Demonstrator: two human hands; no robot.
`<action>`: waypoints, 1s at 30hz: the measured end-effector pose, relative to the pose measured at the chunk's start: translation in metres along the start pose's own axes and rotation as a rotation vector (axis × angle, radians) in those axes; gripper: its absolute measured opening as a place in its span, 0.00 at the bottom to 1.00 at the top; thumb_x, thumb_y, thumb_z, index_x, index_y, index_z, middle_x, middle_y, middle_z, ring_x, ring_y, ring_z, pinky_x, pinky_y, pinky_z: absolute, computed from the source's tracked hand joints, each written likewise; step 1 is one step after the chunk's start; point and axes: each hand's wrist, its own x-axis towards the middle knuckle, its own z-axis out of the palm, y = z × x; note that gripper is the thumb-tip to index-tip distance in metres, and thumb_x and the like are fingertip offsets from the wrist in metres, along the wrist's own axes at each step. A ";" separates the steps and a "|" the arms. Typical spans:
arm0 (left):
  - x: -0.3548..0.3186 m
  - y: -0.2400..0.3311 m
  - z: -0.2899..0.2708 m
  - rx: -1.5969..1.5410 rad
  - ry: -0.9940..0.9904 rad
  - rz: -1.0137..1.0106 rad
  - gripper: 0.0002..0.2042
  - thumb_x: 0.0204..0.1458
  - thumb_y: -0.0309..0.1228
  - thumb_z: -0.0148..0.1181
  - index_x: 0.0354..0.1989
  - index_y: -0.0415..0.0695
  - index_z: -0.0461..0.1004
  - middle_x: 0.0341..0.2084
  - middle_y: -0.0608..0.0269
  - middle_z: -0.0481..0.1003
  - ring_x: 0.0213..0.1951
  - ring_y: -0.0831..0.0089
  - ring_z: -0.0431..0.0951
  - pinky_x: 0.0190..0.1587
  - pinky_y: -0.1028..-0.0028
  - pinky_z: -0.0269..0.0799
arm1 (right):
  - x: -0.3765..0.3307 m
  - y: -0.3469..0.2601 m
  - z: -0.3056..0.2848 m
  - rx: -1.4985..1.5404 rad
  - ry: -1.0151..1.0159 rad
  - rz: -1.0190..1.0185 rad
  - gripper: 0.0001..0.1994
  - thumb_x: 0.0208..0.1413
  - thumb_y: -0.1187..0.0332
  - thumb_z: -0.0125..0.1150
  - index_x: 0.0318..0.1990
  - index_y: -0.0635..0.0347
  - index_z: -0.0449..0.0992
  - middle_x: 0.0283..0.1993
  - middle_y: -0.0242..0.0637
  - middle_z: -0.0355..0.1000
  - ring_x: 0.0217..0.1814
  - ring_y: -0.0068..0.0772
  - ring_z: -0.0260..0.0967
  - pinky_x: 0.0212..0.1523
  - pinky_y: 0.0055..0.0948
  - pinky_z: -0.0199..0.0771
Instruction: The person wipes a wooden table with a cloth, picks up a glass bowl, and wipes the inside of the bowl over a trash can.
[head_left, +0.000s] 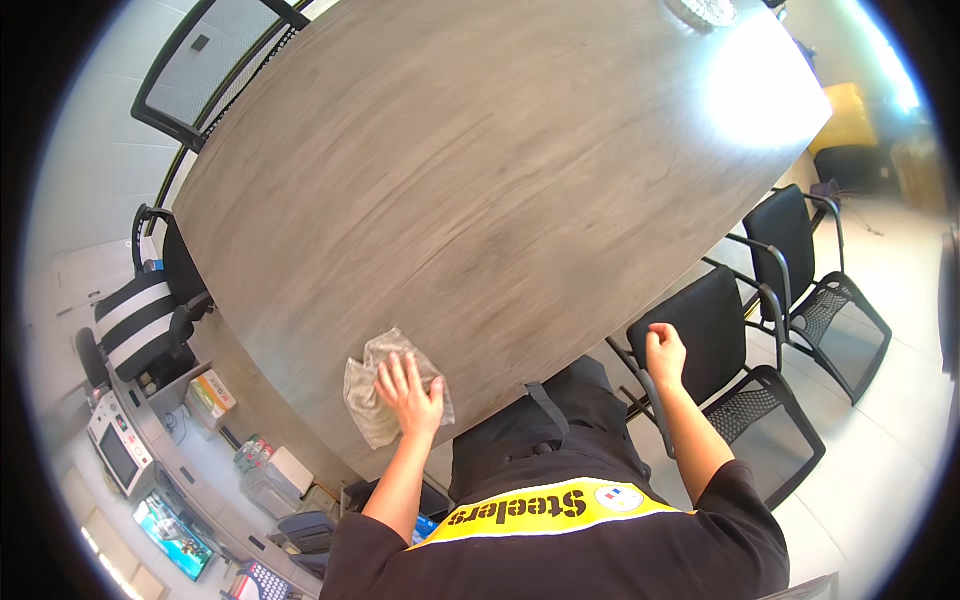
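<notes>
From the head view, the large grey wood-grain counter [480, 170] fills most of the picture, its far end washed out by glare. On the counter's near edge lies a crumpled grey cloth [372, 395]. The left hand [410, 392] rests flat on the cloth, fingers spread, its grip open and pressing down rather than closed around it; part of the cloth is hidden under the palm. Off the counter's near right edge, the right hand [664, 352] sits on the top of the backrest of a black mesh chair [730, 385], fingers curled over it, though how firmly the grip closes cannot be told. A second black chair [815, 290] stands just beyond the first, along the same edge. At the counter's far end a glass object [705, 10] is cut off by the picture's rim and too blurred to identify
</notes>
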 end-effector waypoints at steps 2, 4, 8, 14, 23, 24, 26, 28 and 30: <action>0.018 0.026 0.000 0.004 -0.023 0.036 0.41 0.61 0.52 0.56 0.77 0.40 0.56 0.79 0.43 0.50 0.79 0.37 0.41 0.76 0.35 0.31 | -0.008 -0.036 0.000 0.070 -0.004 -0.103 0.07 0.61 0.72 0.61 0.43 0.63 0.82 0.33 0.40 0.80 0.36 0.31 0.79 0.42 0.31 0.79; 0.029 0.045 0.005 -0.009 -0.004 0.061 0.41 0.62 0.52 0.54 0.77 0.37 0.55 0.79 0.43 0.49 0.79 0.37 0.40 0.76 0.35 0.29 | -0.014 -0.039 0.012 0.180 -0.004 -0.164 0.06 0.61 0.74 0.62 0.42 0.63 0.81 0.32 0.38 0.79 0.34 0.27 0.77 0.39 0.28 0.77; 0.034 0.088 0.015 0.029 -0.108 0.181 0.40 0.63 0.50 0.51 0.77 0.34 0.54 0.79 0.43 0.48 0.80 0.38 0.39 0.77 0.35 0.28 | -0.025 -0.025 0.031 0.296 -0.127 -0.159 0.04 0.61 0.77 0.61 0.40 0.64 0.81 0.33 0.39 0.79 0.34 0.26 0.78 0.38 0.26 0.78; 0.073 0.254 0.052 -0.079 -0.104 0.492 0.42 0.60 0.52 0.58 0.78 0.42 0.55 0.79 0.50 0.50 0.79 0.40 0.43 0.76 0.34 0.35 | 0.000 -0.006 0.019 0.480 -0.130 -0.172 0.05 0.60 0.80 0.60 0.39 0.66 0.81 0.33 0.39 0.80 0.34 0.27 0.80 0.38 0.27 0.79; 0.195 0.517 0.084 -0.118 -0.063 0.896 0.39 0.60 0.55 0.58 0.77 0.48 0.60 0.79 0.57 0.53 0.79 0.48 0.48 0.78 0.41 0.38 | 0.122 0.048 -0.073 0.641 0.174 -0.082 0.06 0.66 0.79 0.58 0.45 0.65 0.80 0.37 0.33 0.79 0.39 0.22 0.75 0.44 0.22 0.76; 0.204 0.536 0.088 -0.137 -0.040 0.915 0.38 0.61 0.55 0.58 0.77 0.48 0.60 0.78 0.56 0.54 0.79 0.49 0.48 0.78 0.42 0.37 | 0.134 0.048 -0.081 0.657 0.209 -0.092 0.05 0.67 0.78 0.58 0.46 0.65 0.79 0.37 0.33 0.79 0.40 0.22 0.75 0.45 0.22 0.75; 0.214 0.550 0.093 -0.207 -0.019 0.947 0.37 0.61 0.54 0.57 0.76 0.48 0.62 0.78 0.56 0.55 0.79 0.50 0.49 0.79 0.44 0.36 | 0.152 0.044 -0.088 0.696 0.263 -0.174 0.06 0.70 0.78 0.55 0.49 0.66 0.78 0.41 0.34 0.78 0.43 0.21 0.74 0.48 0.21 0.75; 0.217 0.543 0.093 -0.306 -0.020 0.966 0.36 0.62 0.53 0.57 0.75 0.48 0.63 0.77 0.56 0.56 0.79 0.52 0.50 0.79 0.45 0.36 | 0.168 0.028 -0.087 0.692 0.243 -0.291 0.10 0.69 0.76 0.56 0.53 0.66 0.78 0.47 0.37 0.78 0.48 0.26 0.75 0.53 0.26 0.75; 0.223 0.515 0.087 -0.410 -0.062 0.896 0.34 0.62 0.50 0.59 0.74 0.48 0.65 0.77 0.55 0.58 0.78 0.54 0.53 0.78 0.45 0.42 | 0.179 -0.001 -0.076 0.363 0.273 -0.407 0.14 0.67 0.74 0.58 0.58 0.66 0.77 0.56 0.43 0.77 0.57 0.37 0.74 0.61 0.34 0.73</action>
